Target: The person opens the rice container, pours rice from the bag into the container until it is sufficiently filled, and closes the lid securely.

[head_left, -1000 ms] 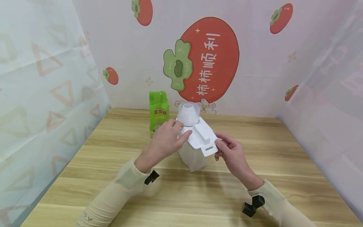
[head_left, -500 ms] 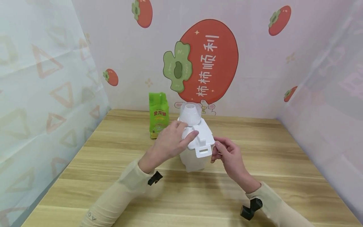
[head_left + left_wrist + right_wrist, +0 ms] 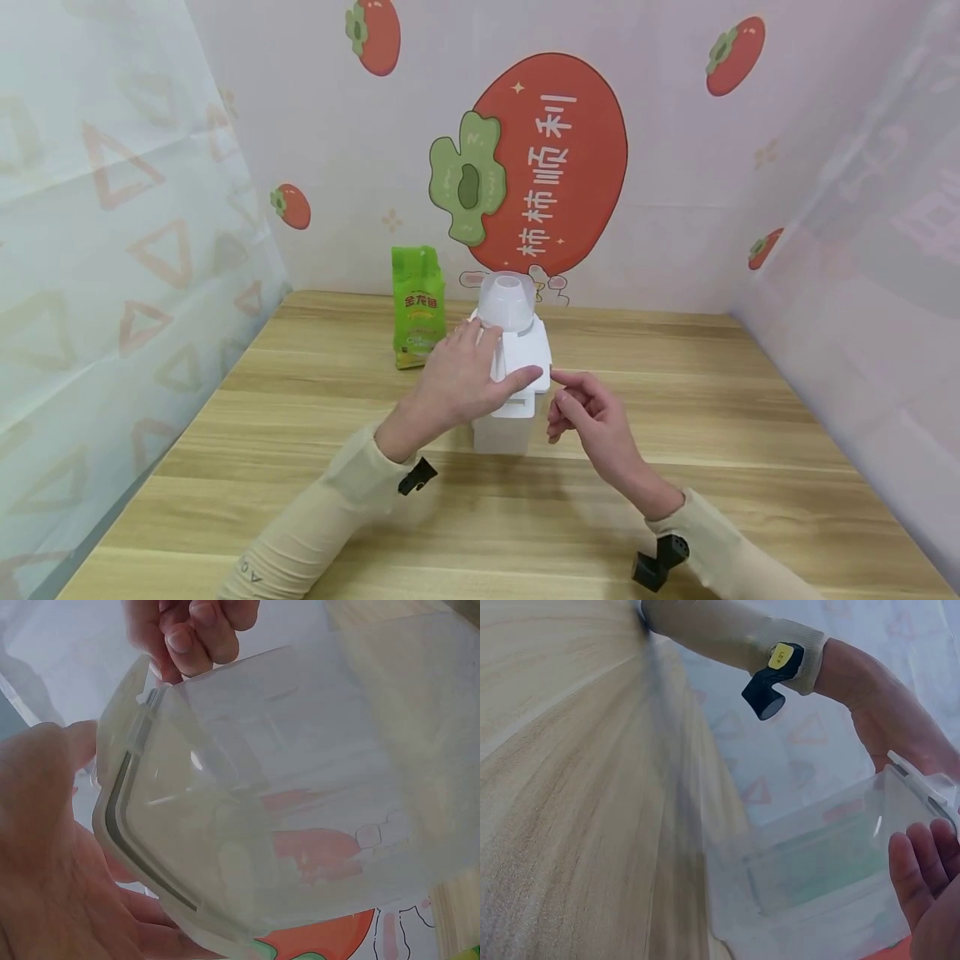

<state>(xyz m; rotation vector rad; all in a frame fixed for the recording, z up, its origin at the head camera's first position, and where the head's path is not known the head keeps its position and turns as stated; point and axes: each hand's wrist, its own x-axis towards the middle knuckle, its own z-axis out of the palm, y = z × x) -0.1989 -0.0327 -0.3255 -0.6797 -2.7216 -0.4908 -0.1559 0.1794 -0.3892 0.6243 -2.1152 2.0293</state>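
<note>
A clear plastic storage container stands upright on the table under a white lid. On the lid's far end sits a translucent cup. My left hand rests on top of the lid with spread fingers, its thumb reaching across to the right. Beside the lid's right edge, my right hand touches the corner with a stretched index finger; its other fingers are bent and hold nothing. The right wrist view shows the container wall beside the right fingertips. A front flap hangs at the lid's near end.
A green printed bag stands behind and left of the container. The wooden table reaches to a back wall with printed persimmons. Patterned cloth walls close off both sides.
The container has turned, so its front flap has swung left to face the near side. My left hand has shifted right over the lid. The right hand has moved slightly left.
</note>
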